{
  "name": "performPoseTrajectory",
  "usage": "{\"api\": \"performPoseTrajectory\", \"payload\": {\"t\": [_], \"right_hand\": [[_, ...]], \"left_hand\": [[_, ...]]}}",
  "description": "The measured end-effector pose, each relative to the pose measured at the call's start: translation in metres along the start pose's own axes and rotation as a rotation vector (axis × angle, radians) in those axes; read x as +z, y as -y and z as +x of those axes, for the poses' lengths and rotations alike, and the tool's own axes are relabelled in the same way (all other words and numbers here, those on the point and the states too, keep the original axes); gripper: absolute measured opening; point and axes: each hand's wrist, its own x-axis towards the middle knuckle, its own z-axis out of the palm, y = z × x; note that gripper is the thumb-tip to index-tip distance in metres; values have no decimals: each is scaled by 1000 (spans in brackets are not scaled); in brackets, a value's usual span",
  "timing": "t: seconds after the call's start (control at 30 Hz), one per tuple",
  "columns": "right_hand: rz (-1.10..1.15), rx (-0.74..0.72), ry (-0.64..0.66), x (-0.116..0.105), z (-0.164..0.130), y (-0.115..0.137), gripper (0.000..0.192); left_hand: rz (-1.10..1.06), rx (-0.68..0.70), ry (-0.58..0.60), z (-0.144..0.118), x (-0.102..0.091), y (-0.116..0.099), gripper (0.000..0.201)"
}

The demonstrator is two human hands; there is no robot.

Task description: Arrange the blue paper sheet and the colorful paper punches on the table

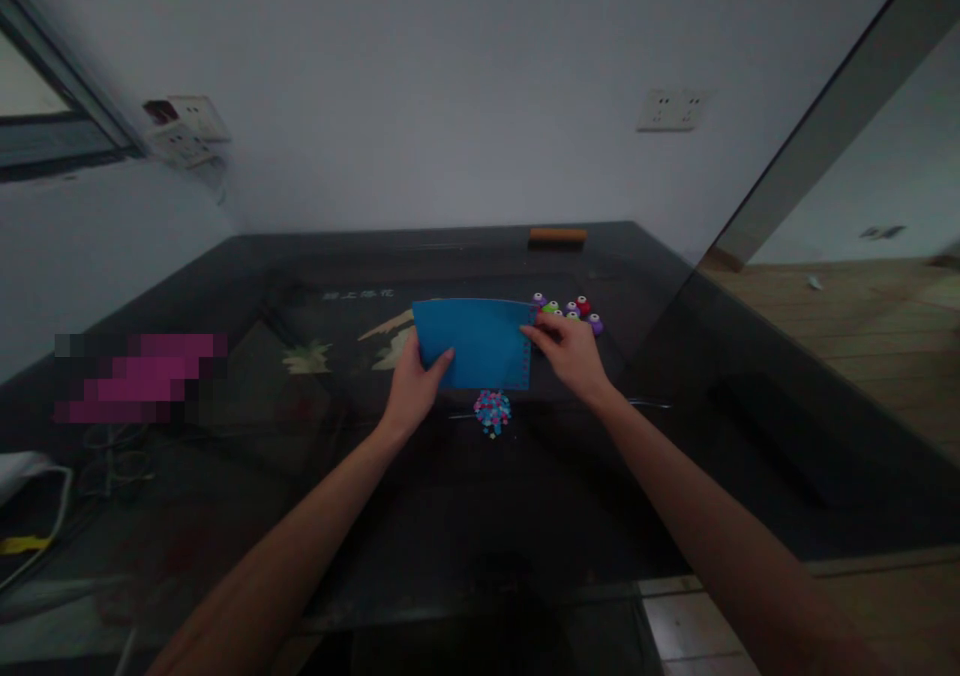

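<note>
A flat blue sheet (476, 344), with a row of small marks or holes along its right edge, is held up over the dark table. My left hand (414, 384) grips its lower left side, thumb on the near face. At the upper right edge, my right hand (568, 348) pinches the sheet between thumb and fingers. Just below the sheet lies a round pile of small pink, blue and white pieces (493, 412). Several round purple, green and red pieces with eye-like white tops (583, 306) sit behind my right hand, partly covered by it.
An orange-brown stick-like object (558, 236) rests at the back of the dark table (420, 516). On the left are a blurred-out pink item (150, 376), cables (112, 466) and a white object (26, 471). Wall sockets (670, 110) are behind.
</note>
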Motion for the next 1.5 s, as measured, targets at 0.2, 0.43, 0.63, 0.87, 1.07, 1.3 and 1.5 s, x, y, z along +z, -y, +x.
{"api": "performPoseTrajectory", "payload": {"t": [0.2,0.43,0.63,0.87,1.07,1.3,1.5], "right_hand": [[152,125,177,4,-3,16,28],[272,300,400,39,-23,25,23],[264,346,461,59,-32,34,23],[292,381,460,65,-34,35,20],[298,362,425,69,-35,33,22],[333,373,455,71,-34,31,10],[379,456,384,44,-27,17,33]], "left_hand": [[40,-153,234,5,-40,-30,62],[711,429,-114,-1,-61,-68,26],[871,377,296,-6,-55,-56,25],[871,288,411,0,-52,-45,20],[805,328,367,0,-53,-42,18],[768,314,370,8,-59,-29,18],[806,219,463,18,-71,-8,18]]}}
